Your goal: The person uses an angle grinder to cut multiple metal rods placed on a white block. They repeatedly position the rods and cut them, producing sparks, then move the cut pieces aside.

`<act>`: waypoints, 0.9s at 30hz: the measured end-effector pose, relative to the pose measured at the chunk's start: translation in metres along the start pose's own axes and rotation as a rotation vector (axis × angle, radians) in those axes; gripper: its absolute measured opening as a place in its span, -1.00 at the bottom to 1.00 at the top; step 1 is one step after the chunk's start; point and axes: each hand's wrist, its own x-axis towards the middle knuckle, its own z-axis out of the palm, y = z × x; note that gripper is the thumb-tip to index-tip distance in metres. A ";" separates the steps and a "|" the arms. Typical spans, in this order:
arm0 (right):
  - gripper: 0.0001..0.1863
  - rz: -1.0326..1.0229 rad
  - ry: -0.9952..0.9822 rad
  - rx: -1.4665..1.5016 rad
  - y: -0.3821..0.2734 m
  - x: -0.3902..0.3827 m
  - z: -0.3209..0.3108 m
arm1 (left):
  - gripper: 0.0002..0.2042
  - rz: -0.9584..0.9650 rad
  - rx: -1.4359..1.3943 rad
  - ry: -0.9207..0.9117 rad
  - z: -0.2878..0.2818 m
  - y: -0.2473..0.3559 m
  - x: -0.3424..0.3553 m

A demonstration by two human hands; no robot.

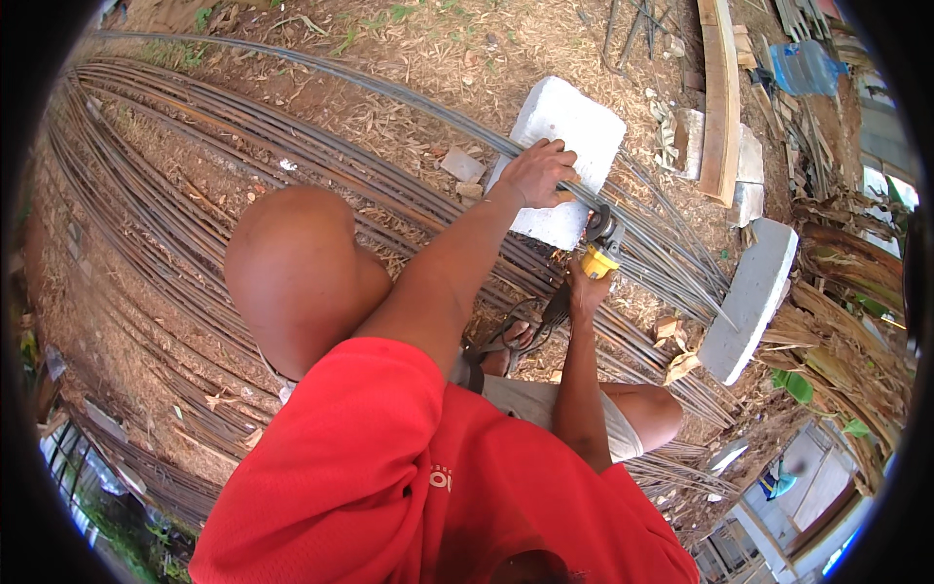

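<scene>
My left hand (540,177) grips a bundle of long grey steel rods (409,97) where it crosses a white block (574,115). My right hand (589,289) holds a yellow-and-black angle grinder (600,261) just right of and below my left hand, its disc at the bundle. Small orange specks show below the disc, and a dark cord trails from the tool. The rods continue rightward toward a grey slab (747,300); whether they rest on it is hard to tell.
Rusty rods (175,112) lie across the dirt beneath me, around my sandalled foot (518,333). A wooden plank (718,117), a blue water jug (803,68) and stacked scrap are at upper right. Dry banana leaves (827,341) and green plants edge the right side.
</scene>
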 end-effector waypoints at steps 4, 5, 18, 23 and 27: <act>-0.50 0.162 -0.009 0.288 -0.004 0.009 0.003 | -0.60 0.011 -0.004 0.022 0.002 0.000 -0.001; -0.52 0.164 -0.039 0.188 -0.005 0.012 0.002 | -0.60 0.014 -0.003 0.033 0.002 0.000 0.000; -0.51 0.110 -0.005 0.103 -0.001 0.004 0.001 | -0.59 -0.009 0.015 -0.015 0.002 0.001 0.001; -0.43 0.121 0.013 0.078 -0.001 0.002 0.002 | -0.59 -0.014 0.000 -0.013 0.000 0.001 0.000; -0.47 0.117 -0.032 0.155 0.001 0.001 0.001 | -0.59 -0.021 0.007 -0.030 -0.001 0.002 0.001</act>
